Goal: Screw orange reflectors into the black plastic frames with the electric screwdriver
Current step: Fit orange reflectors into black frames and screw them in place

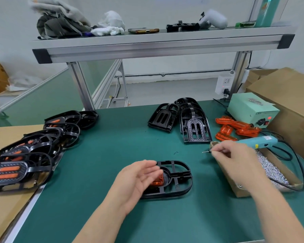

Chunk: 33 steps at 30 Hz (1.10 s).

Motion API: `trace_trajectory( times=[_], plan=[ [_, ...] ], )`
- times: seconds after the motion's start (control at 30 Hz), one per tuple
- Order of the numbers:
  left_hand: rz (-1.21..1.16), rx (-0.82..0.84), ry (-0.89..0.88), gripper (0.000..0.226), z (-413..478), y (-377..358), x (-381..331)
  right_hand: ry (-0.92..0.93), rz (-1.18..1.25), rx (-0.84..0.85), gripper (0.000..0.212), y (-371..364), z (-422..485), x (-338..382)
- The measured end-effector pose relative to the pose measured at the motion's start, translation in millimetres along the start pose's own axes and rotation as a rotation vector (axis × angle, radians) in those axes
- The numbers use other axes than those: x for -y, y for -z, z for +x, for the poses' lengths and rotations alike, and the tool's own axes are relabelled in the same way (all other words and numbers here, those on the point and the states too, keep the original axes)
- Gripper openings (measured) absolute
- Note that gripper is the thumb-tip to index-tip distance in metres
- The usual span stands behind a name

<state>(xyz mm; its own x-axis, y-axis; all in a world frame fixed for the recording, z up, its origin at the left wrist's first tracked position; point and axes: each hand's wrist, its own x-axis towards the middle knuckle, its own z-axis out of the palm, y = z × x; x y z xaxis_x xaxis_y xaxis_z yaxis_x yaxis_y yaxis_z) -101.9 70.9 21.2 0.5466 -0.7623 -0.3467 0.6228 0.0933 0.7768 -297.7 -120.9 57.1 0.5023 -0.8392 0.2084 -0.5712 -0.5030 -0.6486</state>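
Head view: the right hand [235,155] pinches a small screw [205,152] between thumb and fingertips, its point aimed left, above the bench [95,190]. Just behind this hand the blue screwdriver [258,142] lies across the rim of a cardboard box [288,179] of loose screws, its black cord looping round the box's right side. The left hand [139,176] is spread, palm turned right and fingers relaxed, over the left end of a black frame [179,178] lying flat on the bench. The hand is blurred, so it may be touching the frame or just above it. An orange reflector [157,181] sits in the frame, partly hidden by the fingers. Farther back on the right, spare reflectors [235,128] lie in a loose pile beside a pale green power unit [251,109], with empty frames [191,120] stacked to their left. At the far left, finished frames [25,155] with orange inserts overlap in a row.
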Motion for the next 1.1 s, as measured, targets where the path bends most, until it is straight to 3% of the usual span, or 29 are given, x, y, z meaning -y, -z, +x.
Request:
trace_trajectory(
  times=[0.1, 0.17, 0.3, 0.53, 0.6, 0.67, 0.8, 0.9, 1.0, 1.1],
  plan=[
    [-0.227, 0.088, 0.264, 0.041, -1.3, -18.4, 2.6, 0.183, 0.109, 0.114, 0.011, -27.2, -15.2, 43.3],
    [-0.284, 0.132, 0.318, 0.040, -2.2, -28.1, 3.8, 0.273, 0.091, 0.184, 0.009, -46.9, -23.6, 60.6],
    [-0.313, 0.168, 0.282, 0.026, -2.2, -31.0, 4.1, 0.334, 0.044, 0.280, 0.022, -68.5, -30.3, 63.9],
    [-0.208, 0.181, 0.227, 0.038, -0.6, -20.0, 4.2, 0.239, 0.266, 0.207, 0.023, -63.3, -23.7, 51.5],
    [-0.187, 0.136, 0.209, 0.034, 1.7, -18.7, 5.4, 0.184, 0.337, 0.142, 0.022, -59.6, -19.0, 44.4],
    [-0.150, 0.113, 0.201, 0.023, 1.3, -17.4, 5.1, 0.078, 0.406, -0.027, 0.019, -51.5, -9.9, 29.7],
    [-0.091, 0.059, 0.185, 0.022, -1.3, -11.6, 3.1, -0.266, 0.575, -0.368, 0.016, -30.4, 10.2, -12.2],
    [-0.095, 0.026, 0.183, 0.017, -0.2, -9.9, 3.1, -0.514, 0.789, -0.396, 0.038, -21.2, 19.1, -39.3],
    [-0.072, -0.002, 0.175, 0.013, 0.7, -10.1, 3.3, -0.612, 0.940, -0.381, 0.053, -19.7, 23.0, -50.1],
    [-0.053, -0.016, 0.176, 0.016, 0.5, -10.5, 3.0, -0.635, 1.027, -0.367, 0.045, -20.6, 27.8, -50.3]
  ],
)
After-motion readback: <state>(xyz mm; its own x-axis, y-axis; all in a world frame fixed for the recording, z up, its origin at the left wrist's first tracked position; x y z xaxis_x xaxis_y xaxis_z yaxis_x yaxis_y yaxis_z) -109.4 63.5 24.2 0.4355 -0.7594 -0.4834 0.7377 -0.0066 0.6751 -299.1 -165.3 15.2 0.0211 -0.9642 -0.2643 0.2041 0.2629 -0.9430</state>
